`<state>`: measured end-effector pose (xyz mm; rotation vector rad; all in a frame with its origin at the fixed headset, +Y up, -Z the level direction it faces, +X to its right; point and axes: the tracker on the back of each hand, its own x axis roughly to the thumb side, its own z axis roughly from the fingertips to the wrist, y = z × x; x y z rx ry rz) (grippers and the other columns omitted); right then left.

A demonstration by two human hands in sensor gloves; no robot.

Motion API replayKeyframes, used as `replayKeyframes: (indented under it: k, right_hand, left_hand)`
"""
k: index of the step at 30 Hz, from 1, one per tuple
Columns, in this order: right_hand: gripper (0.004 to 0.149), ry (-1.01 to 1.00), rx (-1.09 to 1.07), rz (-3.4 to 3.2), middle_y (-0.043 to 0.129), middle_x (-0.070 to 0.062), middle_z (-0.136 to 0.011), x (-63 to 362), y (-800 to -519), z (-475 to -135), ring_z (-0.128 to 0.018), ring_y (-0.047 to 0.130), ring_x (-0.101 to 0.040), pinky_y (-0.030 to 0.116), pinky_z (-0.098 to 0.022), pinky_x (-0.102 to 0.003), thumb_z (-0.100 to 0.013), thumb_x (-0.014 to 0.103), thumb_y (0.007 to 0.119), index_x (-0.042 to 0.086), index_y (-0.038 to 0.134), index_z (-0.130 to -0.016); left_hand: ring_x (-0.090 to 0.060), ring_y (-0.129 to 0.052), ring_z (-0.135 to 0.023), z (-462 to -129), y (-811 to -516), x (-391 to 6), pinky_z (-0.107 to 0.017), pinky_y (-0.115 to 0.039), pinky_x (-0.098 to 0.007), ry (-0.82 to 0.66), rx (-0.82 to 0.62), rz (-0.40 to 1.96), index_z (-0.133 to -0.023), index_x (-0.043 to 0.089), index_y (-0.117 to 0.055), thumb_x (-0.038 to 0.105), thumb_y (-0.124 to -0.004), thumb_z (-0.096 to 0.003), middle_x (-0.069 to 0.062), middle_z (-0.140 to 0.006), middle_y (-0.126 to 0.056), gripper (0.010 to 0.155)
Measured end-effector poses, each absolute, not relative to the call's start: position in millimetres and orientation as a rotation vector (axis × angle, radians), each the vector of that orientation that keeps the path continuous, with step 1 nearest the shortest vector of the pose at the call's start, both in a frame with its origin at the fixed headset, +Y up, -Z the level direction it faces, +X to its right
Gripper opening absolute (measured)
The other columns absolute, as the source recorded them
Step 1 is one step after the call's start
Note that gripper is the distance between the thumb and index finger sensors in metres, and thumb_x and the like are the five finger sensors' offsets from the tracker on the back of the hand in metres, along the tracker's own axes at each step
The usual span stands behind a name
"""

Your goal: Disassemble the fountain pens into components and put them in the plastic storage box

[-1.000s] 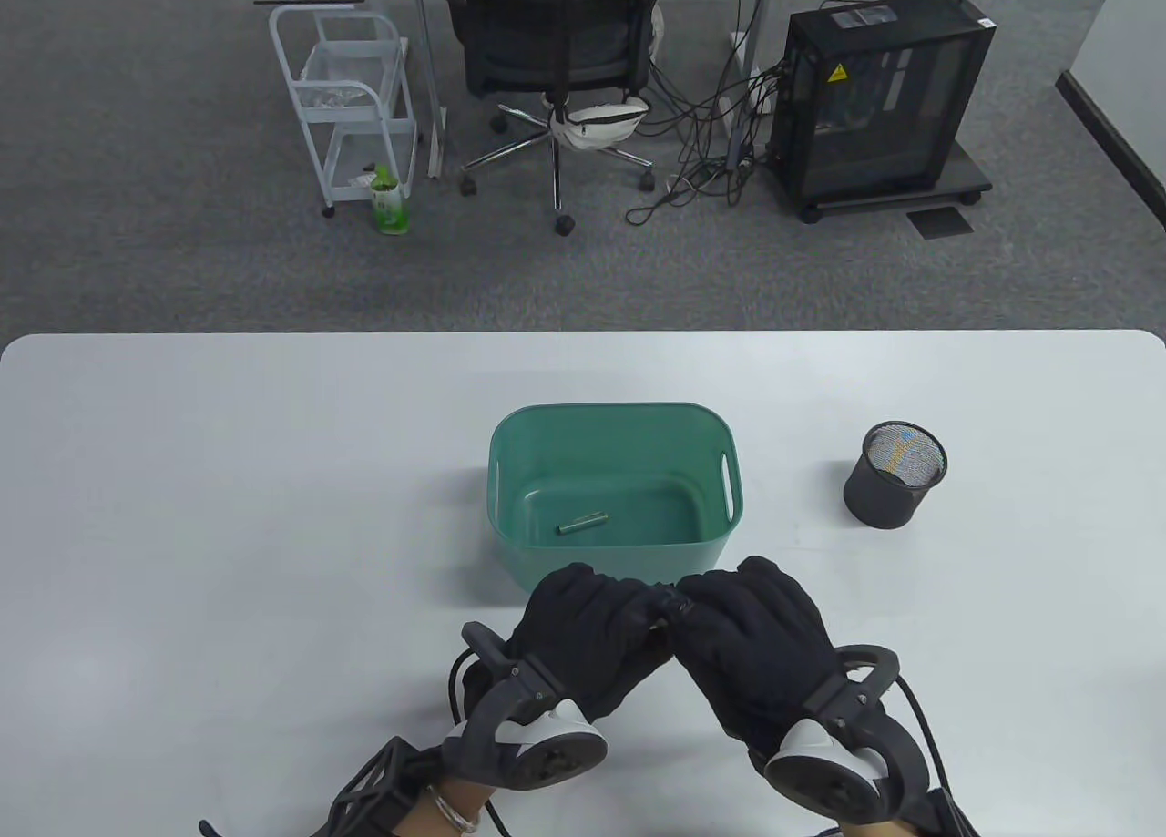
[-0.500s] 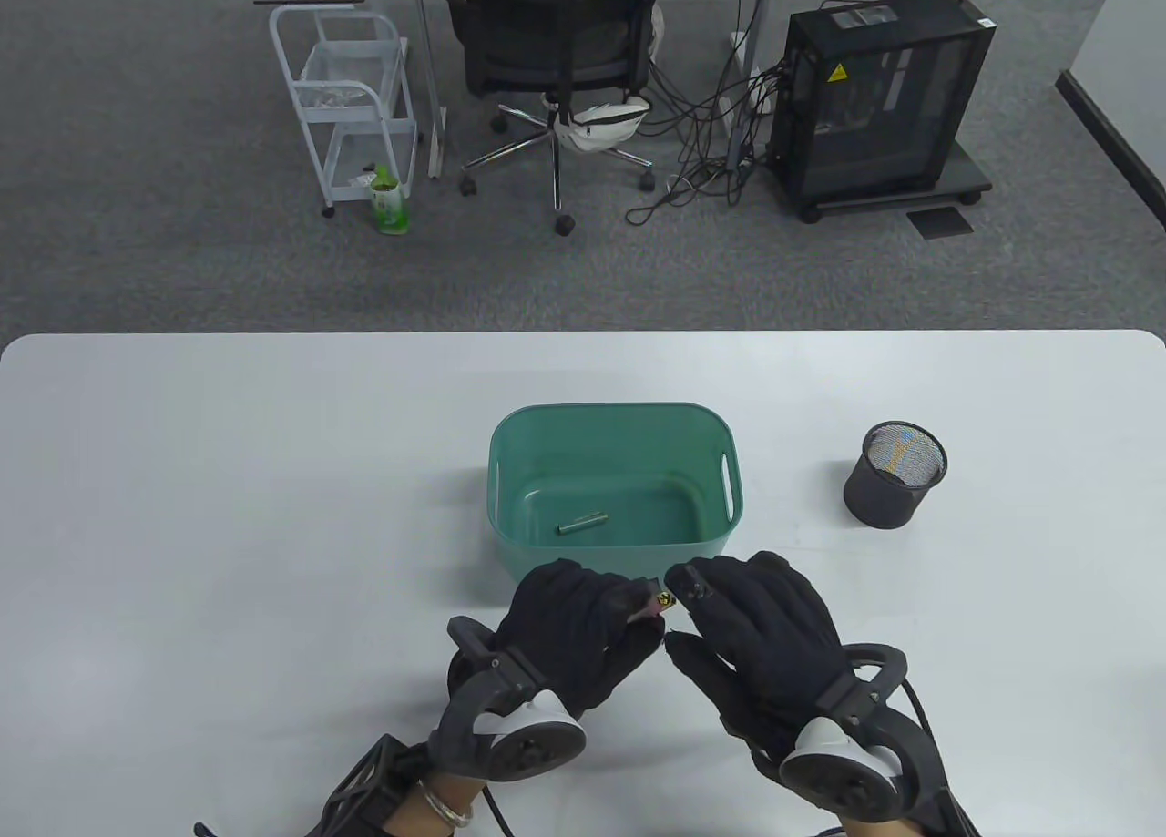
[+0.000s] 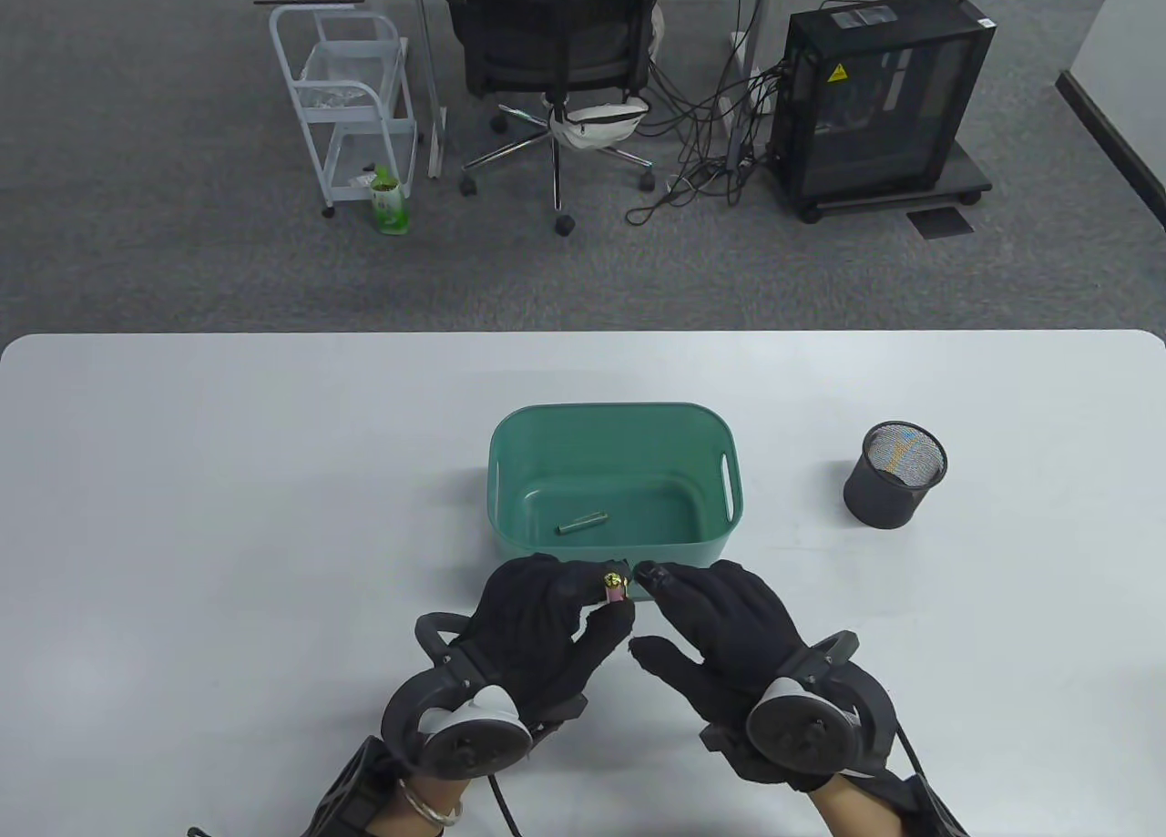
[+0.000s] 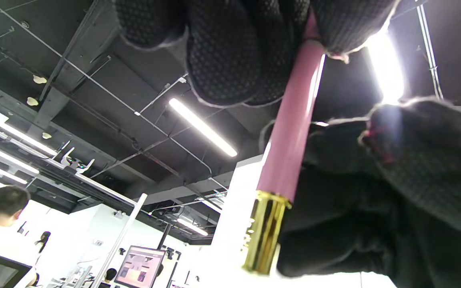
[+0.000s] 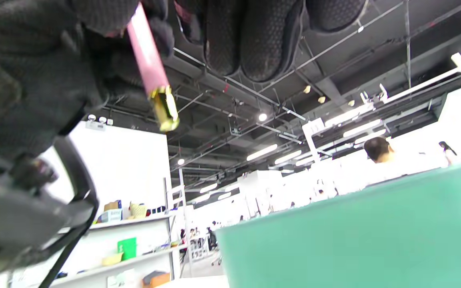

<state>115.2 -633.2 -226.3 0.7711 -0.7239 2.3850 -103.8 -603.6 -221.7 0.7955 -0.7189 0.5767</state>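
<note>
I judge the step in hand is pulling 1 pink pen barrel apart from its mating piece, just at the near rim of the green storage box on the desk. My left hand has its fingers curled round the barrel, gold end showing. My right hand has its index finger hooked near the barrel's top; whether it grips a small part I cannot tell. Next I'd need to carry the barrel over the rim and release it. Count: 1 box, 1 slim component already inside, 1 black mesh cup well apart to the right.
</note>
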Motion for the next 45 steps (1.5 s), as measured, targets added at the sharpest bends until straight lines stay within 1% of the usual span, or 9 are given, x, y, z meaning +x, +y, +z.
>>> replayKeyframes:
  k: [11,14,23,24,26,28,32,37,45]
  right_hand:
    - [0.052,-0.66,0.789,2.372,0.092,0.001,-0.084,107.7,-644.3,-230.0,-0.073,0.093,-0.016,0.068,-0.07,-0.046,-0.054,0.055,0.07,0.024,0.08,-0.095]
    - [0.045,-0.677,0.786,2.349,0.093,0.003,-0.079,108.8,-643.8,-229.6,-0.07,0.094,-0.014,0.068,-0.069,-0.046,-0.054,0.052,0.072,0.026,0.082,-0.09]
    - [0.043,-0.72,0.802,2.391,0.094,0.004,-0.076,110.3,-641.7,-228.5,-0.068,0.094,-0.014,0.069,-0.069,-0.045,-0.053,0.052,0.073,0.026,0.084,-0.086]
    - [0.043,-0.724,0.802,2.405,0.094,0.004,-0.076,110.6,-641.3,-228.6,-0.068,0.094,-0.014,0.069,-0.069,-0.045,-0.053,0.052,0.073,0.026,0.085,-0.086]
    - [0.043,-0.744,0.813,2.462,0.094,0.003,-0.077,110.5,-641.3,-228.6,-0.069,0.094,-0.014,0.068,-0.069,-0.046,-0.053,0.051,0.074,0.027,0.085,-0.086]
    - [0.042,-0.784,0.821,2.517,0.094,0.003,-0.077,109.5,-641.9,-228.3,-0.069,0.094,-0.014,0.069,-0.069,-0.045,-0.053,0.052,0.074,0.027,0.086,-0.086]
    - [0.042,-0.839,0.819,2.593,0.095,0.004,-0.076,109.2,-642.1,-228.8,-0.068,0.095,-0.014,0.069,-0.068,-0.045,-0.053,0.052,0.074,0.028,0.086,-0.085]
    - [0.043,-0.909,0.762,2.626,0.095,0.004,-0.079,120.3,-636.2,-231.5,-0.071,0.095,-0.014,0.069,-0.069,-0.046,-0.053,0.052,0.074,0.028,0.086,-0.086]
    - [0.043,-1.072,0.642,2.598,0.092,0.005,-0.085,147.4,-615.7,-229.3,-0.077,0.092,-0.015,0.067,-0.071,-0.046,-0.052,0.051,0.076,0.03,0.086,-0.088]
  left_hand:
    - [-0.012,-0.101,-0.055,-217.8,-606.4,-97.2,-0.061,-0.078,-0.041,-0.779,0.801,0.608,-0.09,0.011,-0.084,0.048,-0.069,-0.0657,-0.002,-0.076,-0.099,0.047]
    - [-0.014,-0.101,-0.058,-217.8,-606.9,-96.0,-0.063,-0.077,-0.042,-0.785,0.803,0.599,-0.091,0.011,-0.083,0.048,-0.068,-0.0658,-0.002,-0.077,-0.098,0.047]
    - [-0.015,-0.1,-0.062,-219.7,-607.3,-96.7,-0.065,-0.075,-0.043,-0.784,0.787,0.608,-0.092,0.012,-0.083,0.049,-0.067,-0.0661,-0.002,-0.079,-0.098,0.048]
    - [-0.016,-0.099,-0.064,-220.6,-607.6,-97.3,-0.066,-0.074,-0.044,-0.787,0.778,0.61,-0.094,0.012,-0.081,0.049,-0.067,-0.0665,-0.003,-0.081,-0.096,0.048]
    - [-0.019,-0.096,-0.071,-221.6,-607.2,-99.1,-0.069,-0.071,-0.047,-0.79,0.77,0.622,-0.103,0.011,-0.074,0.053,-0.065,-0.0664,-0.005,-0.089,-0.092,0.056]
    - [-0.02,-0.095,-0.073,-222.0,-606.1,-102.0,-0.07,-0.07,-0.047,-0.784,0.77,0.639,-0.11,0.011,-0.066,0.054,-0.064,-0.0665,-0.007,-0.094,-0.089,0.061]
    - [-0.02,-0.096,-0.071,-222.7,-603.2,-108.0,-0.07,-0.07,-0.047,-0.766,0.771,0.659,-0.109,0.012,-0.068,0.051,-0.064,-0.0675,-0.007,-0.092,-0.09,0.057]
    - [-0.019,-0.097,-0.067,-225.6,-600.7,-113.3,-0.068,-0.072,-0.047,-0.738,0.749,0.672,-0.101,0.013,-0.077,0.048,-0.064,-0.0682,-0.005,-0.086,-0.094,0.049]
    - [-0.02,-0.099,-0.064,-233.0,-598.8,-118.5,-0.066,-0.073,-0.047,-0.703,0.664,0.656,-0.098,0.012,-0.081,0.046,-0.067,-0.0679,-0.005,-0.08,-0.097,0.048]
